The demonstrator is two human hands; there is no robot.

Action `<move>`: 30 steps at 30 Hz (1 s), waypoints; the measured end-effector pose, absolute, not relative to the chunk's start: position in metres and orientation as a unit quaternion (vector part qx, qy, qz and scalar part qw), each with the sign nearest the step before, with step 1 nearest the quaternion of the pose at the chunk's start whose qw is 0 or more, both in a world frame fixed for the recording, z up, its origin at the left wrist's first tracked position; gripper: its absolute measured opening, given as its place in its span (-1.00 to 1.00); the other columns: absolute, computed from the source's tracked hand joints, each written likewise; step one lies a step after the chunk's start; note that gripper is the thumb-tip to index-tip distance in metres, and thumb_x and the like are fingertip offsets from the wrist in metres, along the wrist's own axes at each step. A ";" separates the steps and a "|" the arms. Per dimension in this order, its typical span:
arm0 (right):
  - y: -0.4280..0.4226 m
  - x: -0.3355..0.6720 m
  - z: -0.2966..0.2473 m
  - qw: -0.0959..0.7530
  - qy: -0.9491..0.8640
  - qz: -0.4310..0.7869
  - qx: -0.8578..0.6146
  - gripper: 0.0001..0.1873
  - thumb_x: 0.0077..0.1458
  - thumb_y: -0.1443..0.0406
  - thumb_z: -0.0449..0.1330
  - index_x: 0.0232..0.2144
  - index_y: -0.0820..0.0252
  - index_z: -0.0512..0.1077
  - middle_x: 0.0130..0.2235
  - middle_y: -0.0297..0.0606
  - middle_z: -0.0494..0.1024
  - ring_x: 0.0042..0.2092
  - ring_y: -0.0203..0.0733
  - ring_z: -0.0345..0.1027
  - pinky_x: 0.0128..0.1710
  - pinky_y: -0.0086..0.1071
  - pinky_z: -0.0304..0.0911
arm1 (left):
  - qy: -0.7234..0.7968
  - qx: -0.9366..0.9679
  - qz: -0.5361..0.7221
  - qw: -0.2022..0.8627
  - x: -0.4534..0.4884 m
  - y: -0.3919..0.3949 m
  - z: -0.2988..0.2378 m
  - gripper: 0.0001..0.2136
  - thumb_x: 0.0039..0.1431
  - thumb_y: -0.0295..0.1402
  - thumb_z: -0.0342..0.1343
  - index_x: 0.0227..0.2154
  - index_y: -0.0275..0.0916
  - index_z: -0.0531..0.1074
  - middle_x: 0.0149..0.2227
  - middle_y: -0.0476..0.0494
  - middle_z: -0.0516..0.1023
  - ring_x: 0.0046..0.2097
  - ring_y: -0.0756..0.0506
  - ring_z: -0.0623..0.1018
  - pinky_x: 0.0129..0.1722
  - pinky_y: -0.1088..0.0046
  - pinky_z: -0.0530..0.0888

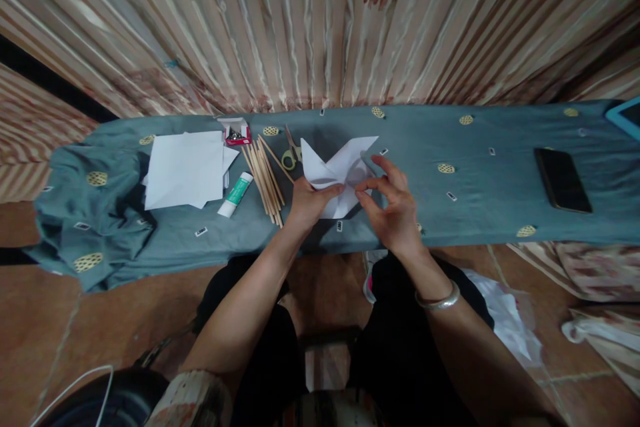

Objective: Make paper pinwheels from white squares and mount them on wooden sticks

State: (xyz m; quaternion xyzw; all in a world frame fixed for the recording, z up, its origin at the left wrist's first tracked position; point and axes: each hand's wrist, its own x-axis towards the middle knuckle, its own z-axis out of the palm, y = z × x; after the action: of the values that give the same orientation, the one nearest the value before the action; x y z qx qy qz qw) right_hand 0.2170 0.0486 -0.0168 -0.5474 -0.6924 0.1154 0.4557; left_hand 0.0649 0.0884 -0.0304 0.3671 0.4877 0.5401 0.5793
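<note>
A white sheet of paper [336, 167], cut and folded into pointed flaps, lies on the cloth-covered table [480, 167]. My left hand [309, 203] is closed on the paper's lower left part. My right hand [393, 207] pinches a flap near the paper's middle, its other fingers spread above. A silver bangle [440, 300] circles my right wrist.
Left of the paper lie a bundle of wooden sticks [264, 180], yellow-handled scissors [291, 153], a glue stick [236, 195], a stack of white paper [186, 168] and a small red-and-white box [236, 133]. A dark phone [562, 180] lies far right. A curtain hangs behind.
</note>
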 end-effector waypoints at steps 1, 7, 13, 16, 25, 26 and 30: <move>0.050 0.216 -0.018 0.455 -0.697 0.113 -0.543 -0.95 0.14 0.28 0.22 -0.36 0.06 0.50 0.19 -0.25 0.38 0.26 0.05 0.18 0.22 0.10 0.16 | 0.488 0.377 0.539 0.574 0.065 0.088 -0.031 -0.76 -0.36 -0.43 0.40 -0.49 -0.30 0.60 -0.46 -0.07 0.63 -0.40 -0.08 0.56 -0.34 0.43 0.46; 0.051 0.212 -0.020 0.452 -0.703 0.107 -0.539 -0.93 0.13 0.31 0.21 -0.39 0.04 0.50 0.26 -0.34 0.29 0.38 0.08 -0.07 0.30 0.21 -0.03 | 0.489 0.408 0.535 0.555 0.062 0.085 -0.029 -0.78 -0.32 -0.44 0.39 -0.48 -0.29 0.60 -0.43 -0.07 0.64 -0.35 -0.12 0.58 -0.31 0.42 0.48; 0.051 0.212 -0.020 0.456 -0.698 0.107 -0.541 -0.94 0.11 0.32 0.23 -0.40 0.05 0.50 0.30 -0.37 0.23 0.40 0.09 -0.14 0.31 0.20 -0.06 | 0.479 0.421 0.536 0.553 0.064 0.085 -0.031 -0.78 -0.30 -0.43 0.38 -0.46 -0.30 0.60 -0.43 -0.07 0.64 -0.37 -0.09 0.57 -0.33 0.44 0.47; 0.052 0.214 -0.022 0.457 -0.701 0.108 -0.537 -0.94 0.11 0.31 0.23 -0.40 0.06 0.51 0.30 -0.38 0.23 0.39 0.09 -0.12 0.32 0.18 -0.08 | 0.475 0.430 0.535 0.551 0.064 0.085 -0.033 -0.77 -0.29 -0.41 0.38 -0.45 -0.31 0.60 -0.44 -0.06 0.63 -0.39 -0.08 0.56 -0.35 0.46 0.45; 0.053 0.216 -0.025 0.456 -0.701 0.118 -0.536 -0.93 0.10 0.30 0.23 -0.40 0.05 0.52 0.31 -0.43 0.22 0.40 0.08 -0.12 0.34 0.15 -0.12 | 0.476 0.440 0.521 0.556 0.063 0.083 -0.030 -0.76 -0.27 -0.40 0.34 -0.43 -0.35 0.59 -0.45 -0.05 0.62 -0.40 -0.05 0.56 -0.37 0.48 0.45; 0.053 0.217 -0.025 0.454 -0.702 0.118 -0.536 -0.94 0.10 0.29 0.23 -0.40 0.05 0.52 0.31 -0.43 0.22 0.40 0.08 -0.12 0.34 0.15 -0.12 | 0.480 0.442 0.518 0.553 0.063 0.083 -0.030 -0.77 -0.27 -0.40 0.34 -0.43 -0.35 0.59 -0.45 -0.05 0.62 -0.40 -0.06 0.56 -0.37 0.48 0.45; 0.055 0.218 -0.026 0.447 -0.704 0.118 -0.538 -0.94 0.10 0.27 0.23 -0.39 0.05 0.52 0.31 -0.43 0.22 0.39 0.08 -0.12 0.34 0.16 -0.12 | 0.482 0.444 0.514 0.553 0.062 0.084 -0.032 -0.77 -0.27 -0.39 0.34 -0.44 -0.35 0.58 -0.46 -0.06 0.62 -0.40 -0.06 0.56 -0.38 0.48 0.44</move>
State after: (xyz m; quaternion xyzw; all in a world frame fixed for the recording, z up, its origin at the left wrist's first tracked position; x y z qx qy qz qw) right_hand 0.2181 0.0546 -0.0255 -0.5383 -0.7044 0.1176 0.4474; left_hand 0.0625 0.0836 -0.0317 0.4443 0.4818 0.5143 0.5532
